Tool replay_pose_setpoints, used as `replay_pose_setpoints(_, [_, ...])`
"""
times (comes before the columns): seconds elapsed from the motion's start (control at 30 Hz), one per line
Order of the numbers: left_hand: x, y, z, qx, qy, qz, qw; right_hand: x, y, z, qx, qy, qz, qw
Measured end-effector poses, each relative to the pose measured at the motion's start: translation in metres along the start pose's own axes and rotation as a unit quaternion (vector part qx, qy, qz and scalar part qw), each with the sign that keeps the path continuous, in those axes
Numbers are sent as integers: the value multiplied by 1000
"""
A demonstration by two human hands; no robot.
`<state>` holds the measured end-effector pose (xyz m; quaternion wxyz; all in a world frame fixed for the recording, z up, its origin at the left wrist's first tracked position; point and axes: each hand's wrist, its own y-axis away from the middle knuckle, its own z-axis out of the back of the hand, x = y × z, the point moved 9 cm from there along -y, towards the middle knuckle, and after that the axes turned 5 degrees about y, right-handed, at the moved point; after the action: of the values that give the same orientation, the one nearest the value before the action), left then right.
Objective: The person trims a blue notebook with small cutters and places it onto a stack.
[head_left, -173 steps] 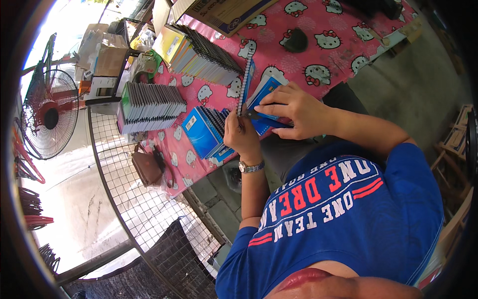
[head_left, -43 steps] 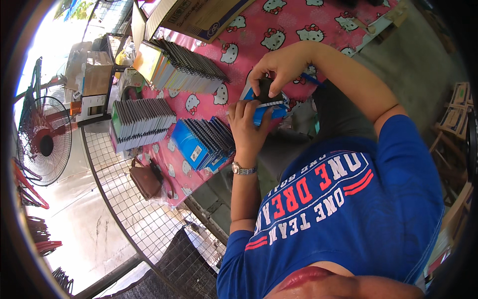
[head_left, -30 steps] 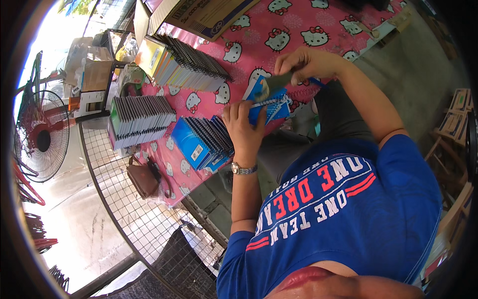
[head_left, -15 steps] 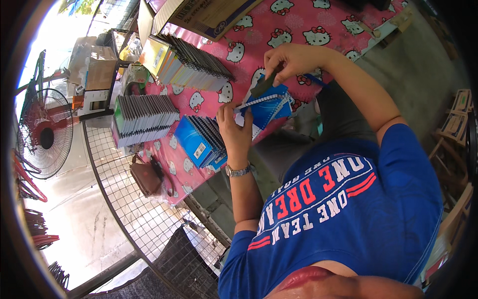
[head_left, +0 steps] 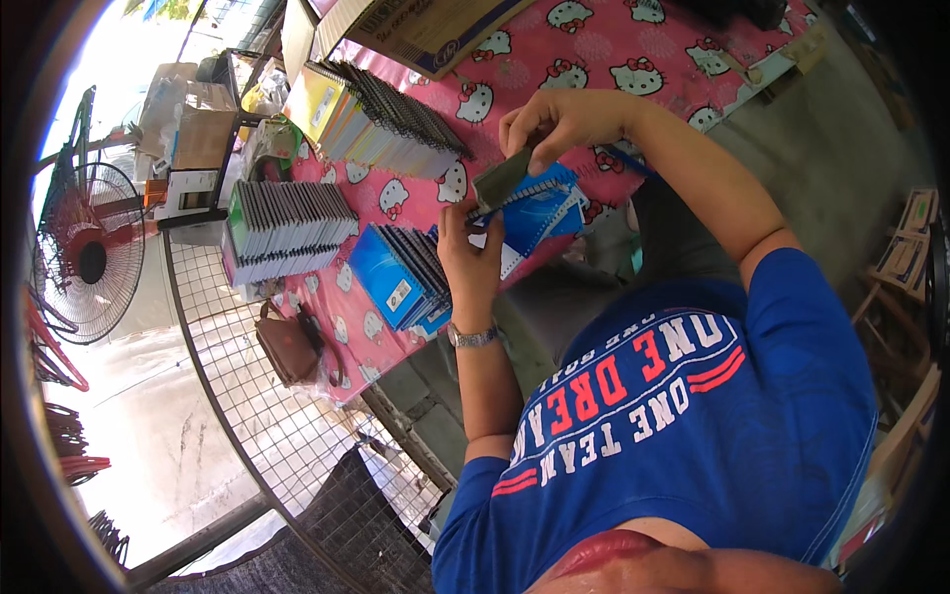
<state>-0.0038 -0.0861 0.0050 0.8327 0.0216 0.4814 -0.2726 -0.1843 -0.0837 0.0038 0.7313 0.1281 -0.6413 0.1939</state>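
Note:
My right hand (head_left: 572, 121) grips a flat dark green piece (head_left: 502, 179), thumb and fingers pinched on its upper end. The piece lies over the spiral edge of a blue-covered notebook (head_left: 532, 224); its exact kind is not clear. At that notebook's left end, my left hand (head_left: 469, 255) is closed on the edge of the spiral, with a watch on the wrist. More blue notebooks lie fanned beneath the one I hold. A stack of blue spiral notebooks (head_left: 389, 283) stands just left of my left hand.
A pink patterned cloth covers the table (head_left: 394, 201). Farther back are a stack of black-spiral notebooks (head_left: 381, 124) and a cardboard box (head_left: 426, 38). To the left sit another notebook stack (head_left: 292, 226), a brown bag (head_left: 289, 348), a wire grid and a fan (head_left: 91, 259).
My right hand has shifted slightly left, bringing the dark green piece down toward my left hand, with more of its flat face showing. My left hand stays on the notebook's edge.

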Motion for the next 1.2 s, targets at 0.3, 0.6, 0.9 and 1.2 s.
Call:
replay_pose_setpoints(0.3, [14,-6,0,-4,-3,19,1000,-130,74,101,-299,484,-81,818])
replay_pose_setpoints(0.6, [35,24,-2,-132,179,80,972,-114,156,-16,-309,562,-133,756])
replay_pose_setpoints(0.9, [20,23,-2,-148,93,2,985,20,109,-63,-327,322,98,883])
replay_pose_setpoints(1.2, [50,31,0,-136,105,12,985,46,65,-98,-276,407,128,861])
